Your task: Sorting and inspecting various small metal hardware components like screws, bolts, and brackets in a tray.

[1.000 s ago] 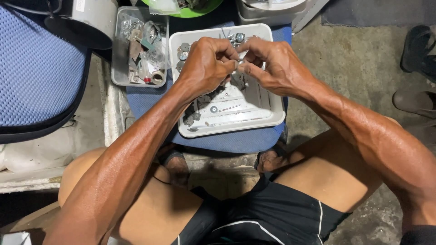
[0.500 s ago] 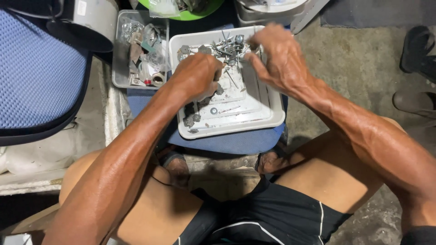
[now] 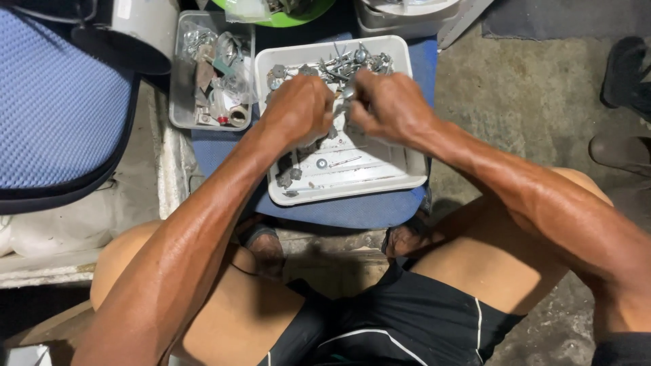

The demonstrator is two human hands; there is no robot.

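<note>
A white plastic tray (image 3: 352, 188) lies on a blue cushioned stool (image 3: 224, 146) in front of my knees. A heap of screws and nuts (image 3: 346, 62) fills its far end; washers and dark metal bits (image 3: 291, 175) lie nearer. My left hand (image 3: 302, 108) and my right hand (image 3: 388, 105) meet knuckle to knuckle over the middle of the tray. Both pinch a small metal part (image 3: 346, 93) between the fingertips. The fingers hide most of it.
A grey tray of mixed hardware (image 3: 210, 68) stands left of the white one. A blue mesh chair seat (image 3: 54, 102) fills the far left. A green bowl (image 3: 271, 12) sits at the top edge. Dark shoes (image 3: 620, 68) rest on the concrete floor at right.
My right hand reached to the screw heap at the tray's far end, then came back. Both hands are together again over the tray, lower than a second ago.
</note>
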